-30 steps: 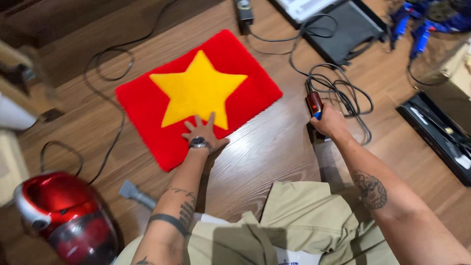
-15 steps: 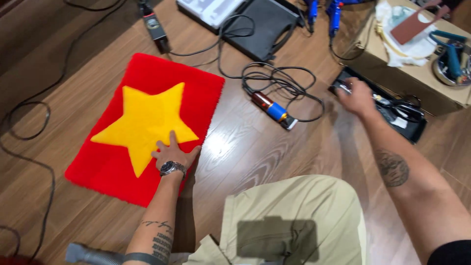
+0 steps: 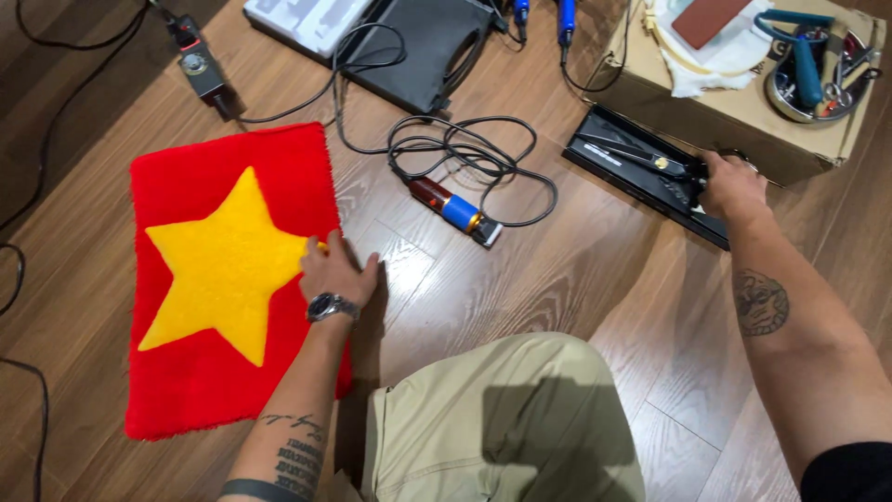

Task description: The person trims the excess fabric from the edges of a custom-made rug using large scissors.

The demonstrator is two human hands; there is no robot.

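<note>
Two hands are at work on the wooden floor (image 3: 576, 279), and we kneel between them. Biggest is the red rug with a yellow star (image 3: 223, 279), lying flat under our left hand (image 3: 336, 274), whose palm rests open at the rug's right edge, pinning rather than gripping it. Its pile looks full and even, so we judge the tufting done and finishing still ahead. Beyond our right hand (image 3: 732, 186) stands a cardboard box (image 3: 743, 121) topped with tools. That hand reaches into the open black case (image 3: 641, 172) just before the box; its fingers curl over something there, but we cannot tell whether they have closed on it. Between our hands, nearer the left, lies the corded electric trimmer (image 3: 453, 209), untouched, its cable (image 3: 465, 149) coiled just past it.
</note>
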